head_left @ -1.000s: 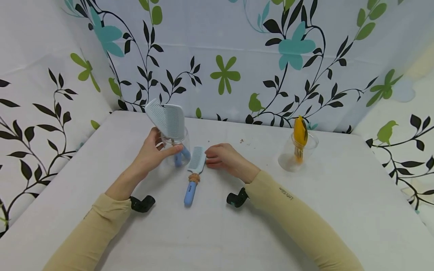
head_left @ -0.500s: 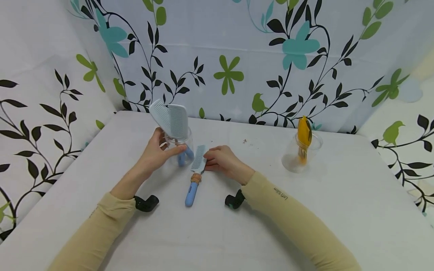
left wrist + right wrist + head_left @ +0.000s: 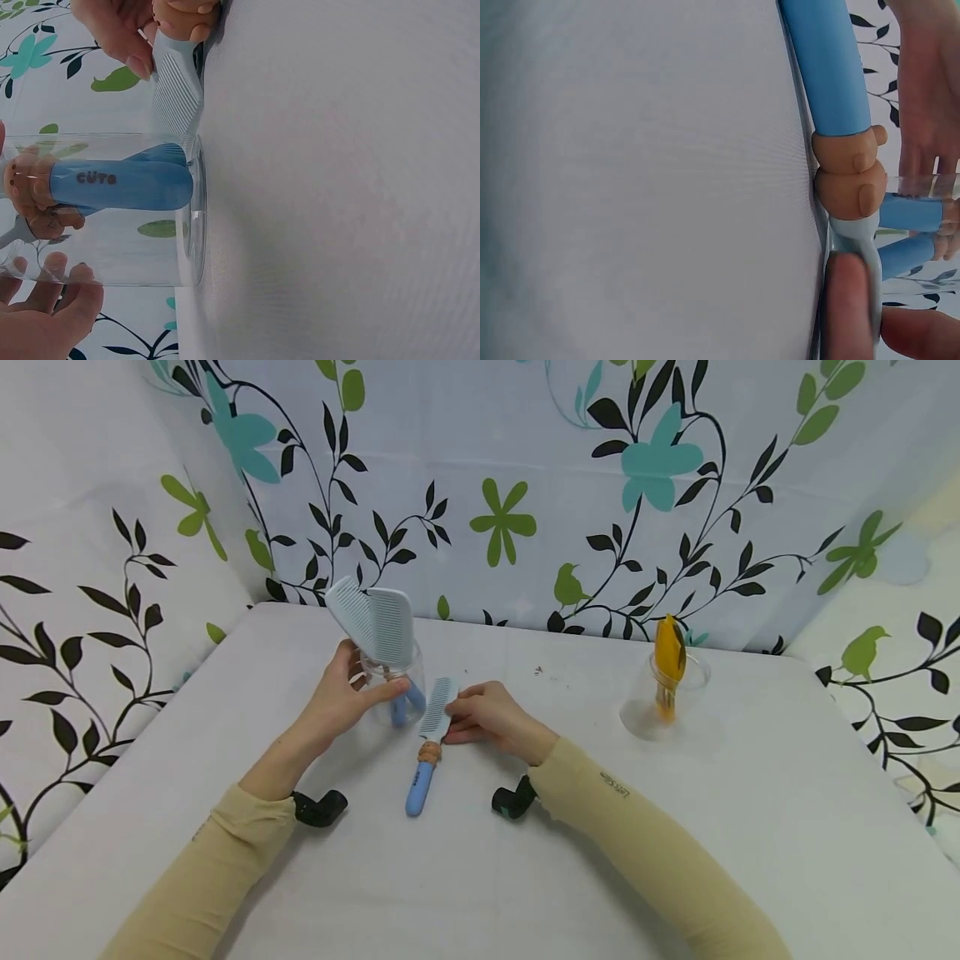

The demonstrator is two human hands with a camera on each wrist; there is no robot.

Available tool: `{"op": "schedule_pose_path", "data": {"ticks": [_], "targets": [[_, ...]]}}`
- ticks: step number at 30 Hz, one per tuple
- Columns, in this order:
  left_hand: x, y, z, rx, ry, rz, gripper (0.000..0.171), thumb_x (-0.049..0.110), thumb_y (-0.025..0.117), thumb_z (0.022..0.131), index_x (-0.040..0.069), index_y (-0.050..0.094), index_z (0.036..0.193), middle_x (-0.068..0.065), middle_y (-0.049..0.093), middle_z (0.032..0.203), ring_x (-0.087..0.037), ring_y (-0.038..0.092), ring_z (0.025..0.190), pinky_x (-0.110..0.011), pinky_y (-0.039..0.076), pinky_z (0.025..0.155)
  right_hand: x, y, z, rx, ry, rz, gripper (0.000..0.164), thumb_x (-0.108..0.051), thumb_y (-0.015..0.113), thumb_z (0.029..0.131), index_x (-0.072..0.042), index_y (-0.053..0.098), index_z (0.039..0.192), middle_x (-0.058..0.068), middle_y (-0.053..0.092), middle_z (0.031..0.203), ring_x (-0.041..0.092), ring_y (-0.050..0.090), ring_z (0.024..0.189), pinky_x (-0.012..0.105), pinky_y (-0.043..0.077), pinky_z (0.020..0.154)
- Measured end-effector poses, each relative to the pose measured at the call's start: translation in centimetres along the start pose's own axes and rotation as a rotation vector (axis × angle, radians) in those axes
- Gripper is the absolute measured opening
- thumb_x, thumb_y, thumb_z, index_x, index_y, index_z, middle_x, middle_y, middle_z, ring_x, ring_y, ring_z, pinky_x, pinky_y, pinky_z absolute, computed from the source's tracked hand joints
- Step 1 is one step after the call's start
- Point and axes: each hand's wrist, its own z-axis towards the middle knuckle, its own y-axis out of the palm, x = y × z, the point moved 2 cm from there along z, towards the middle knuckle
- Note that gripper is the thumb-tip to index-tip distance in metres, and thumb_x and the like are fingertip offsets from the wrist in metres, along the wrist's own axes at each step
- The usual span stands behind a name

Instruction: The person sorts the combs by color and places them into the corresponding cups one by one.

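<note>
My left hand (image 3: 330, 702) grips a clear jar (image 3: 116, 251) standing upright on the table, thumb and fingers on either side. Two pale blue combs lean in it: one comb (image 3: 392, 628) faces me, the other comb (image 3: 351, 610) tilts left. Their blue handles point down inside. Between the hands lies a third comb (image 3: 423, 785), blue-handled with a brown bear figure at its neck. My right hand (image 3: 498, 720) pinches its toothed end from the right side. In the right wrist view, one finger (image 3: 847, 307) is under the comb's head and the thumb is across from it.
At the right rear, a second clear jar (image 3: 645, 689) holds upright yellow items (image 3: 670, 650) with metallic parts. White cloth covers the table (image 3: 480, 877). A leaf-patterned curtain (image 3: 498, 435) hangs behind it. Black wrist cameras (image 3: 320, 808) sit under both wrists.
My right hand has moved slightly left onto the loose comb's toothed end and now pinches it. The left hand stays on the jar.
</note>
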Motion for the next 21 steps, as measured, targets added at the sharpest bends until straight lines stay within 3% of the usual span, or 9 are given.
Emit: {"op": "schedule_pose_path", "data": {"ticks": [5,12,21], "targets": [[0.2,-0.1,-0.2,0.004,0.001,0.001,0.086,0.021,0.073,0.091,0.009,0.016,0.155,-0.016,0.03,0.158,-0.037,0.024,0.15,-0.054,0.021,0.124,-0.6,-0.1,-0.4,0.032,-0.023,0.001,0.034,-0.002,0.062,0.095,0.007,0.053,0.126,0.017,0.068,0.094,0.019,0.07,0.073,0.032,0.064,0.072],[-0.1,-0.2,-0.4,0.01,-0.005,0.002,0.086,0.02,0.073,0.091,0.007,0.016,0.155,-0.017,0.03,0.157,-0.037,0.025,0.149,-0.054,0.021,0.124,-2.4,-0.5,-1.6,0.117,-0.122,-0.062,0.028,-0.008,0.06,0.097,0.003,0.056,0.123,0.018,0.068,0.107,0.018,0.071,0.075,0.032,0.064,0.07],[-0.1,-0.3,0.0,-0.003,0.001,-0.03,0.084,0.024,0.073,0.091,0.007,0.019,0.153,-0.016,0.032,0.156,-0.035,0.028,0.148,-0.051,0.022,0.124,-5.7,-1.5,-3.4,0.26,-0.337,-0.122,0.027,-0.016,0.06,0.1,0.001,0.059,0.121,0.019,0.07,0.107,0.025,0.072,0.079,0.035,0.064,0.074]]}}
